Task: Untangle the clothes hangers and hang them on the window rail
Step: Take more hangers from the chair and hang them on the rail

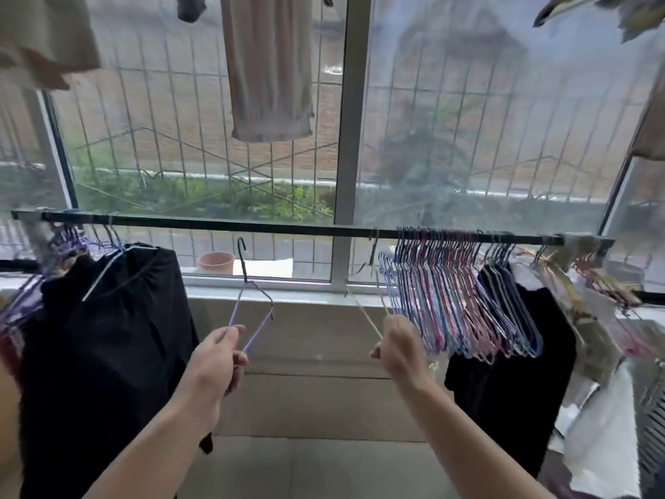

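Note:
A black window rail (273,226) runs across the window at mid height. My left hand (216,358) grips the bottom of a purple wire hanger (252,300), whose dark hook points up just below the rail without touching it. My right hand (397,345) grips the lower wires of a pale hanger (370,311), whose hook sits on the rail left of a dense row of several coloured hangers (453,297).
A black garment (108,336) hangs at the left with several purple hangers (68,241) above it. Dark and pale clothes (521,354) hang at the right. A terracotta pot (216,262) stands on the window sill. Beige laundry (270,66) hangs overhead.

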{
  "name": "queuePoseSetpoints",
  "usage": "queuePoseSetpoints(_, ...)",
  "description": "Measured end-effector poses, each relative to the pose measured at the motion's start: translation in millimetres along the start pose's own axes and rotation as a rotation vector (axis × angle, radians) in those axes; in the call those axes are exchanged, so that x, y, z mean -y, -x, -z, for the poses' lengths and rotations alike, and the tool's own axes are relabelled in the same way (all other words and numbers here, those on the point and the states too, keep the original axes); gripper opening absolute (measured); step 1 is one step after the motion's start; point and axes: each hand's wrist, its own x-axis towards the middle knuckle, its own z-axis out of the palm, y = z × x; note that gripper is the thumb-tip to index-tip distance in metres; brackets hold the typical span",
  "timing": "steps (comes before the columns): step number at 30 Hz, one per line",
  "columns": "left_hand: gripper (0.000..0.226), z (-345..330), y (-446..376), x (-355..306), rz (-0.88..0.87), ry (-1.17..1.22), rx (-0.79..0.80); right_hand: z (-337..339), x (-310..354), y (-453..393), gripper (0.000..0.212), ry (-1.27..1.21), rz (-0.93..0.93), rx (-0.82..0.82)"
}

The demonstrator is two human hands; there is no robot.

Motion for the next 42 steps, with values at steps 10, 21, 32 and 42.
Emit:
queuePoseSetpoints(10, 0.026, -24.8, -41.4, -0.9, -0.04, 0.018, 0.008, -24.8, -36.8, -99.4, 0.034, 0.323, -0.097, -0.116)
queuePoseSetpoints(21, 0.028, -66.9, -49.9, 4.6, 0.046, 0.075, 0.116, -10.1, -51.6, -112.3, 0.028, 0.486, -0.18, -0.133)
queuePoseSetpoints(32, 0.012, -103.9, -11.6, 6.9, 0.26, 0.021, 0.413, 3.9, -26.2, -17.4, 0.02, 0.091, -0.125, 0.337)
queuePoseSetpoints(42, 0.035, -121.2, 8.1, 17.2, 0.093, -0.358, 0.847, -9.9, -32.6, -2.0, 0.02, -0.378, -0.235, 0.505)
